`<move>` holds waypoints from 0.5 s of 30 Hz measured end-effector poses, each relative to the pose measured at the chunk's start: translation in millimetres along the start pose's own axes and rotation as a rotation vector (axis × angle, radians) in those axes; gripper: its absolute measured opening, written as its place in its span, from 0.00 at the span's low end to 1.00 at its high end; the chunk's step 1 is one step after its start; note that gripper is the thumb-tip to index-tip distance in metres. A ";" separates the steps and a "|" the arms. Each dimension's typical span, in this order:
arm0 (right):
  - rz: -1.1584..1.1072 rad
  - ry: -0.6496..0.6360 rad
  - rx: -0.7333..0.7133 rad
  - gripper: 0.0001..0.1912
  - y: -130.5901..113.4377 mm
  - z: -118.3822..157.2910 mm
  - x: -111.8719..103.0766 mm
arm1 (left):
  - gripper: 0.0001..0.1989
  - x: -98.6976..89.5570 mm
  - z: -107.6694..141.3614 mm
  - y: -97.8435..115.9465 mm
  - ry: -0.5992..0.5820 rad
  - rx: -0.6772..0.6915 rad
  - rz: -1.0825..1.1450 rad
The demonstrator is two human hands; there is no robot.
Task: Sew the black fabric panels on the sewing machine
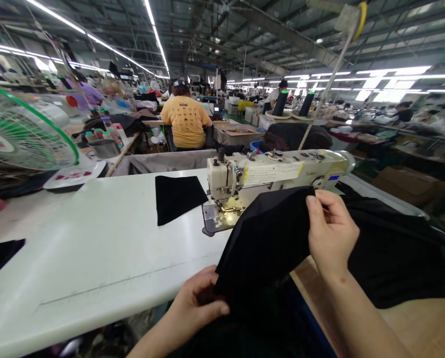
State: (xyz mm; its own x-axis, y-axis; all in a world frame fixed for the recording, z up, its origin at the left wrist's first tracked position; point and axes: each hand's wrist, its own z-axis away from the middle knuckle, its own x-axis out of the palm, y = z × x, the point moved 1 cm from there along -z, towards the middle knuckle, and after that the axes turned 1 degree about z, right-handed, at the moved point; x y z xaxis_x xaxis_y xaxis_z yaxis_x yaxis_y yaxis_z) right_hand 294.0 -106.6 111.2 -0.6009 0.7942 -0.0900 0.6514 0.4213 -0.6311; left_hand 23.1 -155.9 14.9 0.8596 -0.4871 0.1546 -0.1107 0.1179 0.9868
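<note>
A piece of black fabric (267, 233) is stretched between my two hands in front of the sewing machine (267, 171). My right hand (330, 226) pinches its upper right corner between thumb and fingers. Lower down, my left hand (202, 298) grips the fabric's left edge, with the fingertips partly behind the cloth. The fabric hangs over the table's front edge and hides part of the machine bed. Beside the needle area, a smaller black fabric piece (177, 198) lies flat on the white table (106, 233).
More black cloth (397, 243) is heaped at the right. Another dark piece (0, 256) lies at the table's far left. A green fan (24, 129) stands at the left, thread cones (280, 103) behind the machine. A person in a yellow shirt (186, 119) sits ahead.
</note>
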 end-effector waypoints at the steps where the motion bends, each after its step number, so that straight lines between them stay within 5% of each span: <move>1: 0.008 -0.012 -0.031 0.08 0.6 -1.4 -0.6 | 0.21 -0.5 0.5 1.7 0.077 0.000 -0.092; 5: 0.030 -0.042 -0.201 0.01 -8.4 -4.2 -6.9 | 0.21 -3.6 1.4 9.6 0.199 -0.063 -0.289; 8: -0.028 -0.161 -0.280 0.04 -26.3 -3.7 -14.7 | 0.14 -0.7 0.2 12.9 -0.052 -0.062 -0.087; 10: -0.096 -0.247 -0.293 0.06 -40.3 -2.7 -21.2 | 0.22 3.2 -3.4 10.6 -0.214 -0.074 0.121; 15: -0.171 -0.360 -0.259 0.07 -69.8 -0.2 -39.5 | 0.34 8.8 -28.2 2.6 -0.267 -0.081 0.461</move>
State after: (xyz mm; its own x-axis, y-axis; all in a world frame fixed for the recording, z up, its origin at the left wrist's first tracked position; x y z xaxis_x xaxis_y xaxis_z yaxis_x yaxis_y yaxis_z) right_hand 272.3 -167.3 159.0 -0.8023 0.5209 -0.2913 0.5954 0.6649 -0.4510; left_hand 44.5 -135.5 17.5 0.5733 -0.5708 0.5878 -0.3990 0.4322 0.8087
